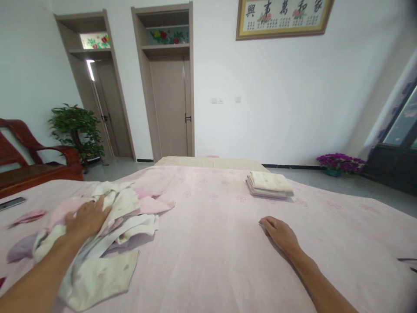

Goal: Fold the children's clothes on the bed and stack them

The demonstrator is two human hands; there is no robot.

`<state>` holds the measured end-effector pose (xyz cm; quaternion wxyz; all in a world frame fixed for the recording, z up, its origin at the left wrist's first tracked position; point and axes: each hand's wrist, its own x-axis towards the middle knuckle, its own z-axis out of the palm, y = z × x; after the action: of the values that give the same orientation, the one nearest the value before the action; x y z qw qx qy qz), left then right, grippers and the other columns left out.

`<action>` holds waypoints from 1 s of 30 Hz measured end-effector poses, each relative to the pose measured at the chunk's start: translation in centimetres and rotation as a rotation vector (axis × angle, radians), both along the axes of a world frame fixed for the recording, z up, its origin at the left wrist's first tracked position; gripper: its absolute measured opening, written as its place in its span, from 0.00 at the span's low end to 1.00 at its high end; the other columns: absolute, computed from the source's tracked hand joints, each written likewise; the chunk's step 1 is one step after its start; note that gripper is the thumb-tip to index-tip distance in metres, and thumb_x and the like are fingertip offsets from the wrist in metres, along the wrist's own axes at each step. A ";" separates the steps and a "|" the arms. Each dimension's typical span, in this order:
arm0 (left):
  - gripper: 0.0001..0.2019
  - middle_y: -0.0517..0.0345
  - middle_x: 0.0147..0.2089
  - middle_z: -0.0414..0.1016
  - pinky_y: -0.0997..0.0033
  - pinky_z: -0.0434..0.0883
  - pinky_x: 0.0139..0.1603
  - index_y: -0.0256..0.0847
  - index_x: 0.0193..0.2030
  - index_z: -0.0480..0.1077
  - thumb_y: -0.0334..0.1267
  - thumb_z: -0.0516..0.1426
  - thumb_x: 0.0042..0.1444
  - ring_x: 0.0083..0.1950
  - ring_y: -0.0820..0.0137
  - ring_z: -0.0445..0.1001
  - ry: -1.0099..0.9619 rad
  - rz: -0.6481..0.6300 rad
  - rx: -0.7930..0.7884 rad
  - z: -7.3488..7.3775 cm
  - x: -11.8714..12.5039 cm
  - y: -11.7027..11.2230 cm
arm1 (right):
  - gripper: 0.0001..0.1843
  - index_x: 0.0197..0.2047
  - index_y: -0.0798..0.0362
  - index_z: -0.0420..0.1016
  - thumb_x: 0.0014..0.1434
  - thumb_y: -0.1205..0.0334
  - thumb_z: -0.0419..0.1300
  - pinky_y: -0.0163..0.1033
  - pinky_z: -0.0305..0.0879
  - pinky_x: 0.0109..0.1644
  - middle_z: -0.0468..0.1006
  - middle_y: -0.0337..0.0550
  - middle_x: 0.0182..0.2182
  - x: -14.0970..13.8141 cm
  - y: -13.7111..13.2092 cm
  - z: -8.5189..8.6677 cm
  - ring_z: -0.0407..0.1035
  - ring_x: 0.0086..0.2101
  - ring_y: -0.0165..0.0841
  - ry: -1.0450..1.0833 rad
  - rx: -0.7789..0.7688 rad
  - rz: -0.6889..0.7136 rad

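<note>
At left, your left hand (86, 219) is resting on heaped clothes (122, 204), its finger grip impossible to tell; on the pink sheet (202, 248), a folded stack (269, 183) is sitting beyond your right hand (280, 234), its fingers lying curled together.

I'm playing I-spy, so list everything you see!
sheet: one, pale pink, foreground
cloth pile: one, cream, pink and purple, sheet's left
folded stack: one, cream and pinkish, sheet's far side
phone: one, dark, left edge
wooden seat: one, reddish, left
leafy plant: one, green, left
doors: two, brownish, back left
back wall: one, white, behind
framed calligraphy: one, gold frame, top
wall plates: three, white, middle
potted flowers: one bunch, purple, right
glazed frame: one, dark, right edge
left grip: one, bare, on pile
right grip: one, bare, over sheet
</note>
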<state>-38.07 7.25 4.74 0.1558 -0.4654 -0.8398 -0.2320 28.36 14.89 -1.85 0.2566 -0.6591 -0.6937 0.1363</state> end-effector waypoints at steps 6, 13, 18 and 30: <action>0.21 0.34 0.63 0.67 0.26 0.53 0.60 0.35 0.55 0.70 0.44 0.53 0.58 0.66 0.37 0.58 0.125 0.225 -0.079 0.0 3.5 1.2 | 0.20 0.32 0.47 0.78 0.61 0.48 0.49 0.37 0.56 0.35 0.79 0.40 0.26 -0.2 0.0 0.1 0.70 0.30 0.36 0.020 -0.001 -0.013; 0.23 0.41 0.69 0.61 0.38 0.43 0.70 0.39 0.62 0.67 0.43 0.47 0.64 0.74 0.49 0.47 0.165 -0.373 -0.041 -2.9 19.0 3.9 | 0.19 0.32 0.48 0.77 0.62 0.50 0.49 0.37 0.58 0.37 0.78 0.40 0.26 -0.1 -0.1 0.2 0.70 0.30 0.35 0.038 0.023 -0.015; 0.30 0.39 0.71 0.58 0.43 0.49 0.69 0.39 0.68 0.63 0.53 0.45 0.65 0.73 0.47 0.52 0.015 -0.610 -0.310 -8.2 28.8 4.2 | 0.19 0.38 0.49 0.77 0.63 0.50 0.47 0.39 0.63 0.41 0.80 0.42 0.32 0.3 0.0 -0.8 0.72 0.34 0.37 0.137 0.121 -0.010; 0.30 0.38 0.73 0.54 0.40 0.46 0.69 0.41 0.70 0.59 0.51 0.44 0.66 0.73 0.47 0.51 0.051 -0.581 -0.314 -9.1 30.5 4.0 | 0.23 0.60 0.52 0.71 0.66 0.60 0.48 0.50 0.54 0.63 0.57 0.51 0.68 1.9 8.0 2.2 0.54 0.63 0.46 -0.472 0.340 -0.103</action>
<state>-7.61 11.25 -4.35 0.0303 -0.7095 -0.6933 -0.1228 30.28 22.87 0.34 0.2013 -0.6545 -0.7128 -0.1520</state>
